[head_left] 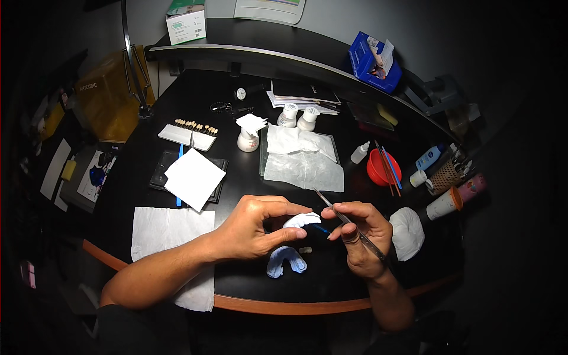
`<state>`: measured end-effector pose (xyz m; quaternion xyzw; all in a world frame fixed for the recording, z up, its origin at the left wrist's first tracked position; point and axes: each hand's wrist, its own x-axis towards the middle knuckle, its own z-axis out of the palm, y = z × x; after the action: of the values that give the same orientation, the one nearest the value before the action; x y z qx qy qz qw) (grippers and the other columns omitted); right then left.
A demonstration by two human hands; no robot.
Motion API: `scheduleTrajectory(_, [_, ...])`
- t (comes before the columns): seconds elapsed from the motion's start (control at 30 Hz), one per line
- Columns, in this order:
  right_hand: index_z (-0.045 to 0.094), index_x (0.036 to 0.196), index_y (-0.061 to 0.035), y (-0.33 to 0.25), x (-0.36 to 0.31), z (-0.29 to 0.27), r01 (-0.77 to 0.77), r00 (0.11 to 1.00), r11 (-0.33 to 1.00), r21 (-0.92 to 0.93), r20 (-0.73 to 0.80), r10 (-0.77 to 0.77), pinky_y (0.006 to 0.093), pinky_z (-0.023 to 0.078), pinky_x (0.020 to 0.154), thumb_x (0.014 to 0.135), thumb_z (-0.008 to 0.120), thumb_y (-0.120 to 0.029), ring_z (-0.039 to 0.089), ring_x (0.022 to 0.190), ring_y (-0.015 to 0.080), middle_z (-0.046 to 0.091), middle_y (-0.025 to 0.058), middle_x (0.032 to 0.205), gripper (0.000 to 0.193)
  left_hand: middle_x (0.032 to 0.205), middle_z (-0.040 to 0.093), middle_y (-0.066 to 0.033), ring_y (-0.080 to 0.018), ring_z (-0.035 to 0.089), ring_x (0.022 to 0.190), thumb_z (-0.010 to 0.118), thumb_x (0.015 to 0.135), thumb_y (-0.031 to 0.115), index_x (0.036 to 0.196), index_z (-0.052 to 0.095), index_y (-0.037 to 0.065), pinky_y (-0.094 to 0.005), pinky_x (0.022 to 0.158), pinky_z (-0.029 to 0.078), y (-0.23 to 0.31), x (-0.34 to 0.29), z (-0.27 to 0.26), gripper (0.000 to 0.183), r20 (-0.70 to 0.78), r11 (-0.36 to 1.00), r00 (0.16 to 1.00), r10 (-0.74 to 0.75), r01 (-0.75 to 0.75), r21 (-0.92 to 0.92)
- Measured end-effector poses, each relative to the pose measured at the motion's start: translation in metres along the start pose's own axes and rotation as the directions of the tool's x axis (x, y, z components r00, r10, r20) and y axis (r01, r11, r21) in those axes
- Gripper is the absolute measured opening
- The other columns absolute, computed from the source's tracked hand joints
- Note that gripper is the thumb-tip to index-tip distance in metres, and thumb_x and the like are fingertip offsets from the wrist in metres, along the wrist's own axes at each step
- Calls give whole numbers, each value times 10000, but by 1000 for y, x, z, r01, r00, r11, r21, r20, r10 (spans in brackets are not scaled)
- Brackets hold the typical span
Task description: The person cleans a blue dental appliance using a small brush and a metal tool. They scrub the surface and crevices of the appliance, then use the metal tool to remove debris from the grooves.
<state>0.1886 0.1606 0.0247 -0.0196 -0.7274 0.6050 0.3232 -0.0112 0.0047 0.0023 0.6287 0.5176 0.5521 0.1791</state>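
My left grip (260,228) pinches a white dental cast (300,220); right grip (361,234) clasps a thin metal tool (346,220), near bench (331,284) front edge. Red bowl (383,167) beyond cast holds sticks.

Black desk (248,284) bears paper towel (168,234), red bowl (378,168), jars (299,117).

A single head-worn fisheye view looks steeply down from just above the person's own arms, facing forward across a black desk (177,106) toward the curved raised shelf (248,56) at its far side. The left hand (254,228) and right hand (361,236) sit close under the lens, low in the centre, forearms entering from the bottom edge. Straight edges bow toward the rim, and the corners fall into dark vignette, so what lies at the far left and right is probably beyond reading.
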Motion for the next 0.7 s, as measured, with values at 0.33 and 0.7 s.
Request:
scheduleTrajectory(0.33, [688, 1218, 31, -5, -3, 2, 59, 996, 997, -54, -68, -63, 305, 635, 910, 969, 770, 24, 778, 1018, 191, 786, 183, 1120, 262, 1150, 788, -120, -156, 745, 1048, 761, 1026, 129, 1325, 726, -3, -305, 915, 591, 6, -2, -4, 329, 91, 880, 952, -291, 304, -364])
scheduleTrajectory(0.7, [718, 1141, 26, -2, 4, 3, 132, 991, 991, -3, 25, -132, 316, 672, 902, 992, 756, -22, 766, 1030, 231, 698, 182, 1145, 162, 1166, 764, -107, -148, 721, 1059, 759, 1027, 127, 1293, 744, -9, -296, 921, 581, 5, 1, -10, 299, 130, 881, 947, -295, 322, -348])
